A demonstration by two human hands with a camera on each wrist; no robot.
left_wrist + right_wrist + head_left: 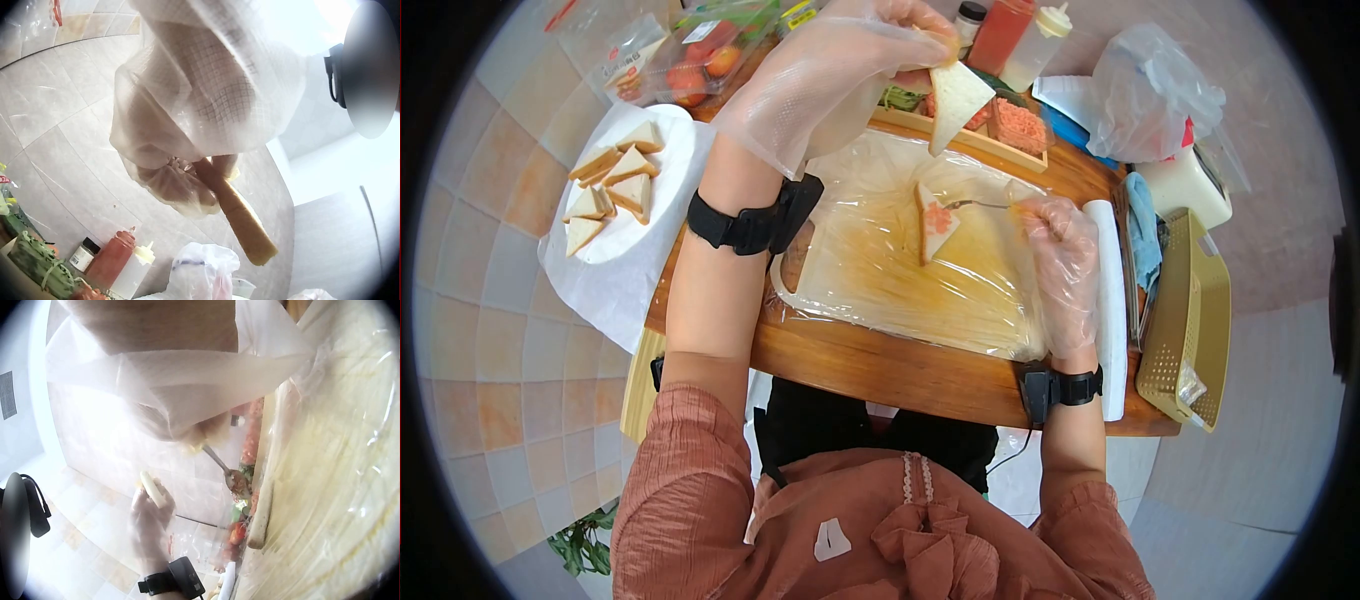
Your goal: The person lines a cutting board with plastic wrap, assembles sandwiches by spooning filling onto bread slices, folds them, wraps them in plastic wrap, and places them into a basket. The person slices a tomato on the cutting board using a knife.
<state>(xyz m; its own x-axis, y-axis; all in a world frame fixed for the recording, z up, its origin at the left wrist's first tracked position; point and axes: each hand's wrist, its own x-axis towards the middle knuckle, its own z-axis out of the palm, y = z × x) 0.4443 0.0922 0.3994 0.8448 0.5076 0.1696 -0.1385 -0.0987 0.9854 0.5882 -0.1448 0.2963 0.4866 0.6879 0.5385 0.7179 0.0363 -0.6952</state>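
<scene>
My gloved left hand (855,75) is raised over the back of the board, pinching a white bread triangle (960,100) by one corner; the left wrist view shows the brown crust edge of that bread (244,222). On the film-covered board (870,280) lies another bread triangle (937,228) with pink-orange bits on top. My gloved right hand (1065,255) holds a metal spoon (980,204) beside it; in the right wrist view the spoon's bowl (236,481) carries some filling.
Behind the board is a wooden tray (980,147) of fillings, with sauce bottles (1003,35) beyond. A white plate (650,215) of sandwich triangles stands at left. At right are a white roll (1110,310), a basket (1185,320) and a plastic bag (1155,95).
</scene>
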